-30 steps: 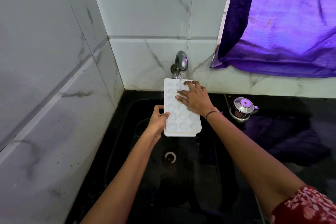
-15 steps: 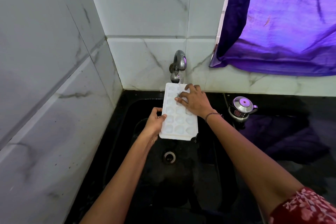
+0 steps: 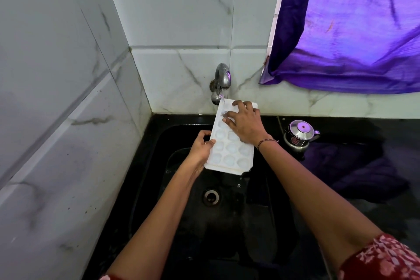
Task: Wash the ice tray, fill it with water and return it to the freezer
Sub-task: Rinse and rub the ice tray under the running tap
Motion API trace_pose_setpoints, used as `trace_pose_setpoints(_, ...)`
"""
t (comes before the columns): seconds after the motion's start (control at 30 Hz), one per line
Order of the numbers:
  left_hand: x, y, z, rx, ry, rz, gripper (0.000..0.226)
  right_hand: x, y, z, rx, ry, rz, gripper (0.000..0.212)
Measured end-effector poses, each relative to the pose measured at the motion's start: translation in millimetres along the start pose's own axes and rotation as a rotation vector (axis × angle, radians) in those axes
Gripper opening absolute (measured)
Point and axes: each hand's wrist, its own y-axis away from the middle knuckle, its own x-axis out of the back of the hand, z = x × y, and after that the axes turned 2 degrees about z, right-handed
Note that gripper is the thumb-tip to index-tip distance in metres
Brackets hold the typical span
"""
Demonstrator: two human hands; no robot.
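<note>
A white ice tray with rows of round cups is held over the black sink, its far end under the steel tap. Water runs from the spout onto the tray's far left corner. My left hand grips the tray's left long edge, thumb on top. My right hand lies flat on the tray's far half, fingers spread over the cups there. The tray tilts slightly, near end lower, and drops fall from its near right corner.
The drain sits below the tray. A small steel kettle stands on the black counter to the right of the sink. White marble tiles close the left and back. A purple curtain hangs upper right.
My right hand has slid further up the tray toward the tap. The tray's far end has swung a little right, so the water now lands on its far left corner.
</note>
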Motion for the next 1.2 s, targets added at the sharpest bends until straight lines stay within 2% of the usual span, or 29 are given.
trace_pose_setpoints(0.33,3.6,6.4,-3.0,0.0,-0.047,0.028,0.015,-4.7,-1.5,-3.9,0.058,0.062,-0.065,0.044)
trace_pose_setpoints(0.63,9.3,17.5,-18.4,0.068,-0.02,0.074,0.011,-14.9,4.1,-9.6,0.123,-0.215,-0.264,0.043)
trace_pose_setpoints(0.73,9.1,23.8,-20.3,0.079,-0.002,0.063,0.009,-18.0,4.7,-11.6,0.05,-0.333,-0.183,0.038)
trace_pose_setpoints(0.8,9.3,26.7,-23.2,0.091,0.01,0.055,0.009,-18.8,4.1,-10.7,0.004,-0.276,-0.119,0.039)
trace_pose_setpoints(0.9,9.5,30.4,-27.2,0.107,0.021,0.039,0.011,-19.6,3.5,-8.5,0.0,-0.1,-0.112,0.041)
trace_pose_setpoints(1.2,6.0,37.1,-31.5,0.115,0.034,0.034,0.014,-24.6,4.9,-8.2,0.056,-0.023,-0.151,0.043)
